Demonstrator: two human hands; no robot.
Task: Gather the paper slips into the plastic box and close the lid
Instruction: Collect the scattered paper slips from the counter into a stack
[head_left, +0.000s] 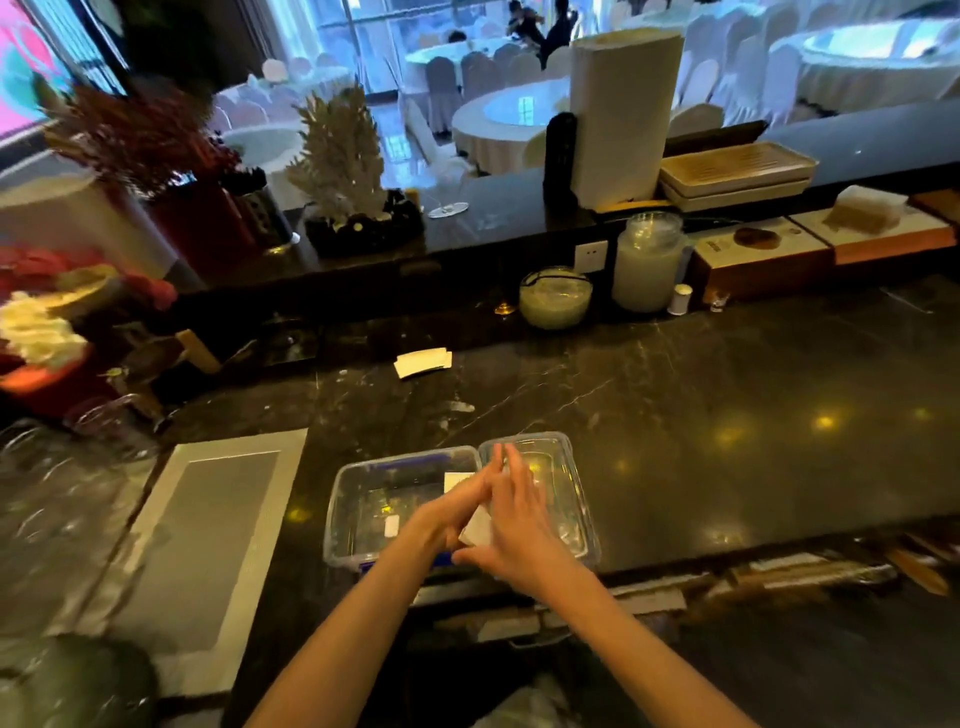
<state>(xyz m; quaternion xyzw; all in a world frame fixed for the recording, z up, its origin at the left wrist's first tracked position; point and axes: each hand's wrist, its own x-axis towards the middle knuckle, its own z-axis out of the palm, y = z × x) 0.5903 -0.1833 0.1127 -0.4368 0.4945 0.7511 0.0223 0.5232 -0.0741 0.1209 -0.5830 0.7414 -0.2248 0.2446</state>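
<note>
A clear plastic box (363, 499) with blue clips sits near the front edge of the dark marble counter, and its clear lid (561, 467) lies right beside it. Both hands hover over the seam between box and lid. My left hand (457, 512) and my right hand (519, 525) press together around a small stack of white paper slips (478, 527). One white slip (457, 480) shows inside the box behind my fingers. A small white slip (390, 526) lies on the box floor. More white slips (422, 362) lie farther back on the counter.
A grey placemat (208, 545) lies left of the box, with glassware (62, 467) beyond it. At the back stand a glass bowl (555, 299), a glass jar (648, 262) and boxes (763, 265). Flowers (47, 322) crowd the left.
</note>
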